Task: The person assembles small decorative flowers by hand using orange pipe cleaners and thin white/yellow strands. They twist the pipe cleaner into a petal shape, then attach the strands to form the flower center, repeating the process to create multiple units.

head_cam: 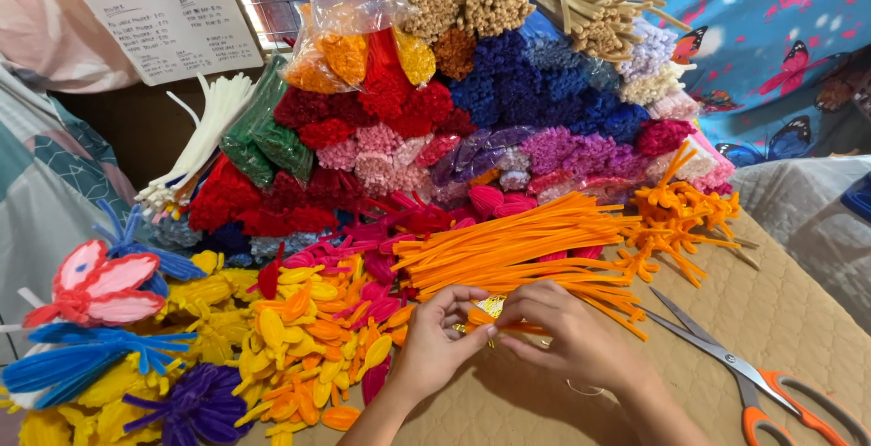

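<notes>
Fingertips of both hands meet over a small orange-and-yellow pipe-cleaner piece (487, 312) just above the counter (798, 319): the left hand (435, 342) pinches it from one side, the right hand (572, 333) is curled closed around its other end. Loose orange pipe cleaners (517, 251) lie just behind. Orange-handled scissors (739, 373) rest to the right. Beyond, clear plastic bags (349, 38) hold orange and yellow stems atop stacked coloured bundles (508, 110). Finished petals (308, 346) lie left.
</notes>
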